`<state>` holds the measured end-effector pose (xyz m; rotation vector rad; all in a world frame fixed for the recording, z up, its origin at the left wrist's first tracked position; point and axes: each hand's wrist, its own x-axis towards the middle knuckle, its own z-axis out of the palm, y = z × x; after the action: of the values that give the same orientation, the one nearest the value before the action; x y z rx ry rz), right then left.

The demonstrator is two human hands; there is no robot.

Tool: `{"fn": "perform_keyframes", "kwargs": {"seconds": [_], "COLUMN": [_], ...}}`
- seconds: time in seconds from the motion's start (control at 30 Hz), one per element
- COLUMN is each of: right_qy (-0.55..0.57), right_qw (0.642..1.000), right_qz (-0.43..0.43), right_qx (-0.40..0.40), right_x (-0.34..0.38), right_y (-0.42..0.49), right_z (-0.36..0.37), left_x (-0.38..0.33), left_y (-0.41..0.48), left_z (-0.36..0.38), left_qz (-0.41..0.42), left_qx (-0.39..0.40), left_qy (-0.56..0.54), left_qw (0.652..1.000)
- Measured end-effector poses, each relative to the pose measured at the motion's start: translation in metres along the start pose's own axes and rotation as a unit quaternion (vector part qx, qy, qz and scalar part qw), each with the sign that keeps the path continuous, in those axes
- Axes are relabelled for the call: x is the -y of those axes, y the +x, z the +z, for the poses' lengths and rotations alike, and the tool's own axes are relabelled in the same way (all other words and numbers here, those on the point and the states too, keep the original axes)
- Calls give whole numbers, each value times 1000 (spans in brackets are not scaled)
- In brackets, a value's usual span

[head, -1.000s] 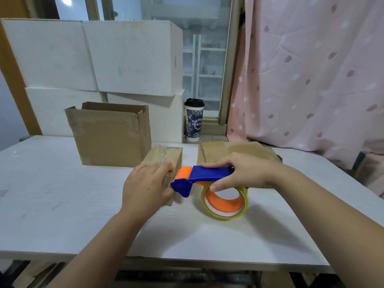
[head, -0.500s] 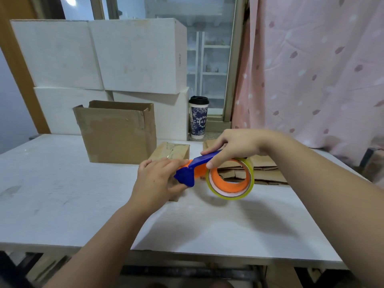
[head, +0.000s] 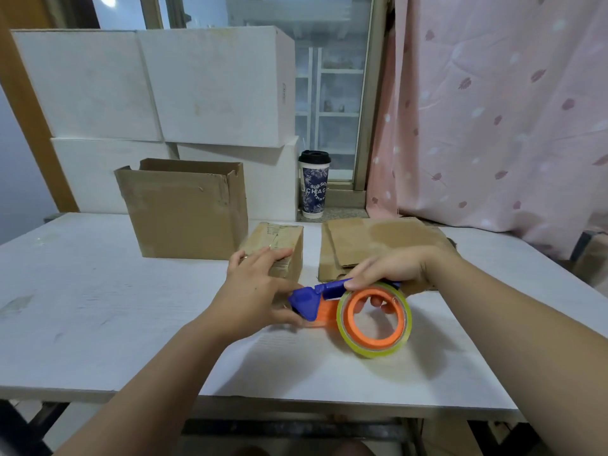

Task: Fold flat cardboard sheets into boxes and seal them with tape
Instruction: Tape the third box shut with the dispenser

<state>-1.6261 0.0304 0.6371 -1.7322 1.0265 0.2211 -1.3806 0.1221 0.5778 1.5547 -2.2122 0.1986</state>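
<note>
**Tape dispenser held at the small box**

Both forearms reach in from the bottom of the frame and meet near the centre, over the white table [head: 98, 324].

The left hand [head: 260, 291] lies on the small box [head: 283, 238], which stands closed just above the centre of the frame. Its fingers [head: 273, 255] stretch nearly straight across the near top edge of the box, palm down, and the wrist angles up from the lower left. The thumb points toward the lower right, under the blue nose of the dispenser [head: 306, 302]. The hand hides the near face of the box, so whether the thumb touches tape there cannot be told.

The right hand [head: 388, 269] grips the dispenser from above. Its thumb lies along the blue handle, and its fingers curl down through the orange core, where their tips show inside the ring. The tape roll [head: 371, 352], yellow-green around that core, hangs tilted just right of centre, its lower edge close to the table. The blue nose points left and meets the left hand beside the box. The right forearm comes in from the lower right corner.

Behind the right hand, a stack of flat sheets [head: 378, 238] lies on the table. A big open box [head: 187, 212] stands left of the small one, just beside it. White boxes [head: 214, 87] are stacked in the upper left, a lidded cup [head: 314, 185] stands on the sill at top centre, and a pink curtain [head: 493, 110] fills the upper right.
</note>
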Motion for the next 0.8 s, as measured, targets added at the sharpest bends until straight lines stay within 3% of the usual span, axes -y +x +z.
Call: {"fn": "perform_keyframes", "kwargs": {"seconds": [0.13, 0.27, 0.57, 0.67, 0.8], "right_qy": [113, 132, 13, -27, -63], "right_qw": [992, 990, 998, 999, 998], "right_qz": [-9, -10, -55, -24, 19], "right_qx": [47, 49, -28, -7, 21], "right_x": [-14, -18, -19, -17, -13], "right_y": [10, 11, 7, 2, -3], "right_z": [6, 9, 10, 7, 6], "left_x": [1, 1, 2, 0, 3], "left_y": [1, 2, 1, -1, -2], "left_z": [-6, -10, 1, 0, 8], "left_qz": [4, 17, 29, 18, 56], "left_qx": [0, 25, -6, -52, -54], "left_qy": [-4, 20, 74, 51, 139], "left_qw": [1000, 999, 997, 997, 987]}}
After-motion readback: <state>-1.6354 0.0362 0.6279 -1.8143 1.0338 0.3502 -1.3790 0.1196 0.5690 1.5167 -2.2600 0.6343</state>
